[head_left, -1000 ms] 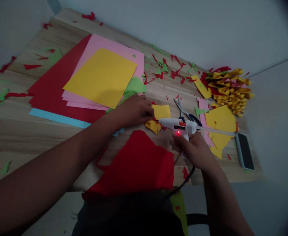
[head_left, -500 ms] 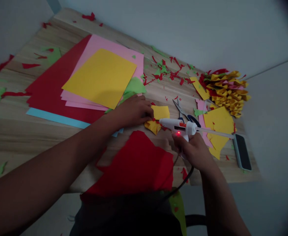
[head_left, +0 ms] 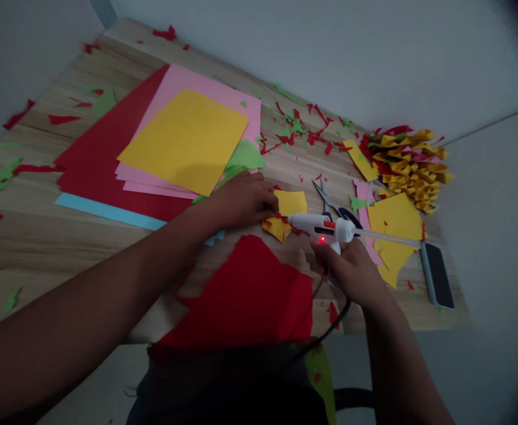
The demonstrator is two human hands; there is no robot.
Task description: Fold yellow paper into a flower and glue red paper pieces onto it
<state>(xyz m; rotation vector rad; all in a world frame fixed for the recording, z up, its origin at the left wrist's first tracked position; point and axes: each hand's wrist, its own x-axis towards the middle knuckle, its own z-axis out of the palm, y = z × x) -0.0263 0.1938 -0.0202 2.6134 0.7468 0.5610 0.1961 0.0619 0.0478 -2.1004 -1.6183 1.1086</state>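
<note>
My right hand (head_left: pixel 351 265) is wrapped round a white hot glue gun (head_left: pixel 314 224) with a red light lit and a clear glue stick out of its back. Its nozzle points left, close to a folded yellow paper piece (head_left: pixel 279 229). My left hand (head_left: pixel 252 199) is closed at that piece, fingers bent down on its upper edge; the fingertips are partly hidden. Just behind lies a yellow paper square (head_left: pixel 293 202). A large red paper sheet (head_left: pixel 245 295) lies in front of both hands, at the table's near edge.
Scissors (head_left: pixel 330 203) lie open behind the glue gun. Stacked red, pink and yellow sheets (head_left: pixel 183 141) cover the left. A cluster of folded yellow and red paper (head_left: pixel 412 165) stands back right, with a phone (head_left: pixel 437 275) nearer. Red and green scraps (head_left: pixel 303 130) litter the wooden table (head_left: pixel 121 38).
The whole view has shifted slightly. Both hands, the glue gun and the folded yellow piece keep nearly the same places relative to each other.
</note>
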